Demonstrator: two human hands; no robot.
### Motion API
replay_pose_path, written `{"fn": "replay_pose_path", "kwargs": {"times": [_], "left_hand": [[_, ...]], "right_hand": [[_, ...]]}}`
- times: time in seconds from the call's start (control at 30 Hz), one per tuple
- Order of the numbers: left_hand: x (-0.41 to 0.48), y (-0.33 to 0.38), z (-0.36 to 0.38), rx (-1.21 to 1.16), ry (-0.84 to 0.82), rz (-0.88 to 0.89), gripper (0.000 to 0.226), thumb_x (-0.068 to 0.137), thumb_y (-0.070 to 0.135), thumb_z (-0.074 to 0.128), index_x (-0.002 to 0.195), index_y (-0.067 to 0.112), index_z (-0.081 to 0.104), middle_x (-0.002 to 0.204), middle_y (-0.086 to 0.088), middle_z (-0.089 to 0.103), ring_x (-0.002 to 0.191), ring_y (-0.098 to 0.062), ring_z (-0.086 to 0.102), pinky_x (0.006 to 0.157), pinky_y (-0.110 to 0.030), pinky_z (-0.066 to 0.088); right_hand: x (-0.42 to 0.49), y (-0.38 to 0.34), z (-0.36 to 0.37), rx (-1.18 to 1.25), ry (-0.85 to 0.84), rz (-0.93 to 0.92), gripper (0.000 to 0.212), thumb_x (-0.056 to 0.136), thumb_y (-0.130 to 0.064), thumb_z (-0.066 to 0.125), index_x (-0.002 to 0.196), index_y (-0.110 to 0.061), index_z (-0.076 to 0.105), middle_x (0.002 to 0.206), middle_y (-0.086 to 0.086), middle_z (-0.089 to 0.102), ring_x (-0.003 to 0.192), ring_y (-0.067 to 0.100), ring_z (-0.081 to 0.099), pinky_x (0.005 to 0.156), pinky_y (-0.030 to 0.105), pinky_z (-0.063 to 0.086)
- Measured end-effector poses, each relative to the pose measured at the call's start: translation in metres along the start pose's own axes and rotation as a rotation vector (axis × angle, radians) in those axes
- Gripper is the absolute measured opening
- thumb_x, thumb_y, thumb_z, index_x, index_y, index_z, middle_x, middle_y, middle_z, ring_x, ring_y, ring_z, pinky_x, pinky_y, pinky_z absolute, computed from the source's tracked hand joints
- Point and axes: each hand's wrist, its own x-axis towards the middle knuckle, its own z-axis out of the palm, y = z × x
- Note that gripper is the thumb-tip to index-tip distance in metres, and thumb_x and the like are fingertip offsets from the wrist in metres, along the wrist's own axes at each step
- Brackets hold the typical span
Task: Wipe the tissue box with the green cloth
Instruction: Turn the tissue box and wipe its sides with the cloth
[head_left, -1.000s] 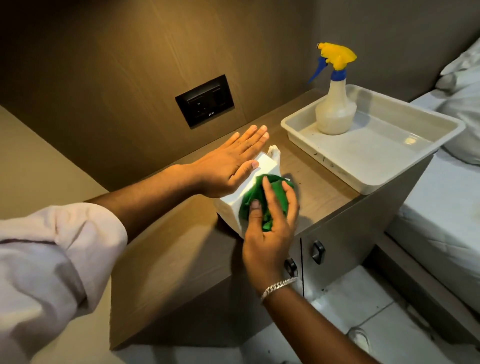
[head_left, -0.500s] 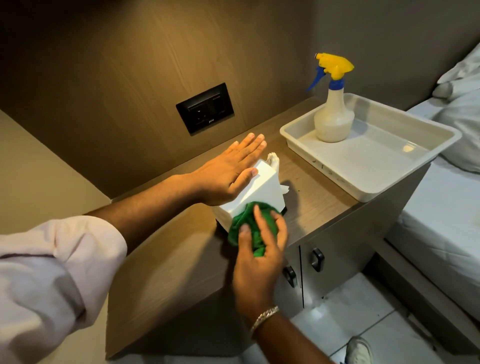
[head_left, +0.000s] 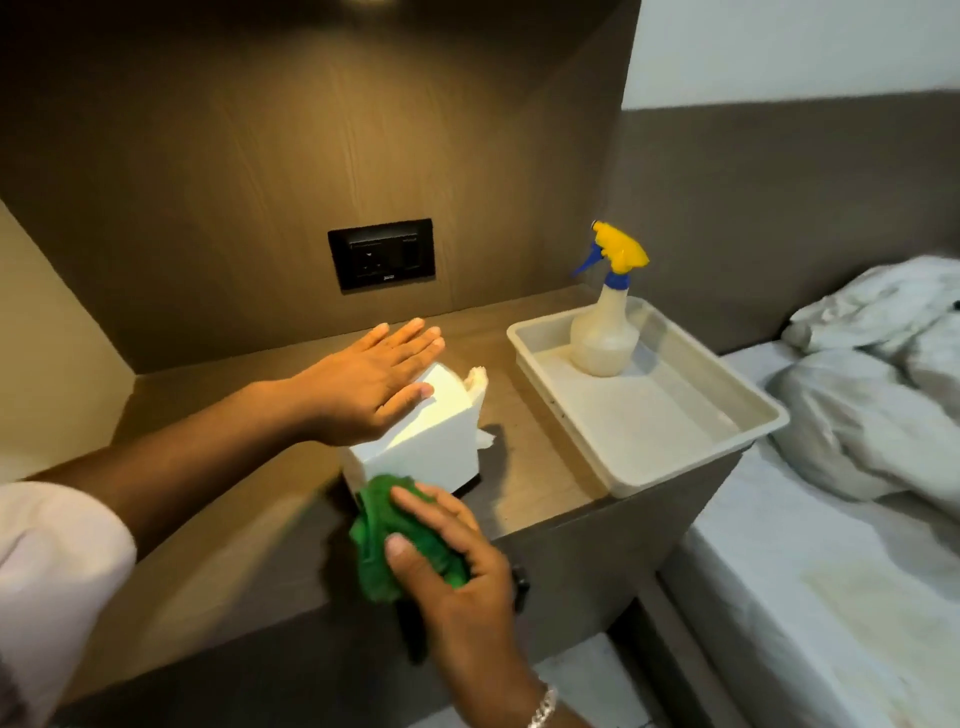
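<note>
A white tissue box (head_left: 431, 441) stands tilted on the wooden bedside counter (head_left: 524, 483), with tissue sticking out at its far right. My left hand (head_left: 374, 384) lies flat with fingers straight on the box's top left face. My right hand (head_left: 447, 561) grips the crumpled green cloth (head_left: 389, 540) at the box's lower near corner, by the counter's front edge.
A cream plastic tray (head_left: 727, 431) holds a spray bottle (head_left: 605, 317) with a yellow and blue trigger, on the counter's right end. A black wall socket (head_left: 382, 253) is behind. A bed with rumpled white bedding (head_left: 872, 395) lies right. Drawer knob (head_left: 519, 587) below.
My right hand has slid the green cloth down the box's near face to its bottom corner. My left hand stays flat on the box. The camera has tilted up.
</note>
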Motion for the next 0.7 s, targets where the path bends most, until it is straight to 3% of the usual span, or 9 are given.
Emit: {"fn": "replay_pose_path", "kwargs": {"times": [0.07,0.17,0.23,0.3,0.37,0.47,0.53,0.6,0.7], "left_hand": [[0.0,0.006,0.006,-0.029,-0.003,-0.107,0.066,0.092,0.053,0.007,0.149,0.023,-0.011,0.16,0.0,-0.016,0.143,-0.011,-0.023,0.116,-0.032,-0.012],[0.005,0.028,0.011,-0.064,-0.007,-0.29,0.069,0.092,0.054,0.008,0.148,0.021,-0.013,0.159,-0.002,-0.019,0.144,-0.015,-0.022,0.118,-0.037,-0.01],[0.011,0.041,0.013,-0.077,0.023,-0.406,0.07,0.094,0.055,0.011,0.149,0.018,-0.012,0.16,-0.004,-0.017,0.145,-0.018,-0.019,0.118,-0.04,-0.008],[0.015,0.053,0.013,-0.083,0.048,-0.507,0.072,0.095,0.055,0.013,0.15,0.015,-0.009,0.161,-0.005,-0.014,0.147,-0.02,-0.017,0.118,-0.043,-0.006],[0.02,0.062,0.012,-0.085,0.06,-0.586,0.072,0.095,0.055,0.014,0.15,0.013,-0.007,0.161,-0.007,-0.013,0.147,-0.021,-0.016,0.119,-0.046,-0.005],[0.022,0.072,0.014,-0.088,0.084,-0.66,0.071,0.095,0.054,0.013,0.15,0.014,-0.007,0.161,-0.006,-0.013,0.147,-0.02,-0.016,0.119,-0.047,-0.005],[0.023,0.076,0.015,-0.082,0.107,-0.692,0.072,0.092,0.056,0.007,0.15,0.015,-0.008,0.161,-0.005,-0.013,0.147,-0.019,-0.015,0.118,-0.046,-0.005],[0.023,0.079,0.017,-0.073,0.126,-0.712,0.078,0.086,0.057,0.002,0.15,0.015,-0.007,0.161,-0.004,-0.012,0.147,-0.018,-0.013,0.119,-0.046,-0.004],[0.022,0.079,0.022,-0.049,0.17,-0.723,0.079,0.084,0.058,0.001,0.151,0.016,-0.004,0.162,-0.003,-0.009,0.148,-0.018,-0.01,0.119,-0.044,-0.002]], "right_hand": [[0.023,-0.026,-0.055,0.006,0.002,0.005,0.033,0.076,-0.021,0.076,0.108,-0.028,0.073,0.125,-0.003,0.067,0.118,0.01,0.06,0.094,0.028,0.051],[0.07,-0.065,-0.141,0.048,-0.007,0.081,0.038,0.07,-0.025,0.076,0.108,-0.025,0.073,0.112,0.002,0.074,0.101,0.021,0.07,0.073,0.034,0.059],[0.109,-0.077,-0.187,-0.179,-0.026,0.058,0.032,0.076,-0.021,0.074,0.107,-0.025,0.073,0.113,0.003,0.073,0.101,0.024,0.07,0.07,0.037,0.061],[0.146,-0.071,-0.216,-0.518,-0.06,0.006,0.025,0.083,-0.018,0.07,0.106,-0.026,0.073,0.117,0.0,0.068,0.104,0.023,0.066,0.066,0.028,0.061],[0.175,-0.054,-0.233,-0.871,-0.145,-0.037,0.024,0.086,-0.021,0.067,0.109,-0.025,0.071,0.117,-0.001,0.063,0.105,0.019,0.062,0.075,0.024,0.059],[0.197,-0.027,-0.241,-1.28,-0.343,-0.048,0.029,0.089,-0.031,0.059,0.118,-0.026,0.065,0.128,0.002,0.055,0.112,0.024,0.054,0.099,0.041,0.048],[0.201,-0.014,-0.244,-1.489,-0.479,0.002,0.043,0.09,-0.044,0.05,0.132,-0.035,0.049,0.148,0.003,0.038,0.129,0.033,0.038,0.105,0.054,0.038],[0.204,-0.003,-0.249,-1.616,-0.597,0.072,0.062,0.087,-0.06,0.042,0.144,-0.043,0.023,0.163,-0.002,0.004,0.145,0.041,0.005,0.109,0.068,0.017],[0.207,0.007,-0.255,-1.639,-0.712,0.175,0.082,0.08,-0.075,0.035,0.146,-0.046,-0.006,0.16,-0.004,-0.025,0.145,0.039,-0.021,0.106,0.075,0.001]]}}
